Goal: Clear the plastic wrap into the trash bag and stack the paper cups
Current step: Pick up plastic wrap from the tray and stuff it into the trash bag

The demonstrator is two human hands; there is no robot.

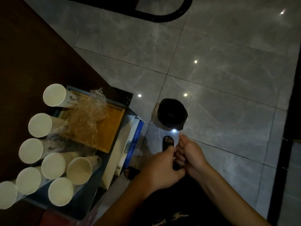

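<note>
Several white paper cups (54, 95) stand upright and apart along the left, on a dark table. Clear crumpled plastic wrap (88, 115) lies beside them over an orange tray (112, 126). A small bin lined with a black trash bag (172, 114) stands on the floor to the right. My left hand (160, 168) and my right hand (192, 154) are pressed together low over the floor, right of the table, fingers curled against each other. Whether they hold anything is hidden by the fingers.
The dark table's edge (104, 190) runs down the left, with a white and blue box (130, 144) leaning against its side. My feet in dark sandals (168, 141) stand on grey glossy floor tiles (228, 70). A black curved frame (162, 15) lies at the top.
</note>
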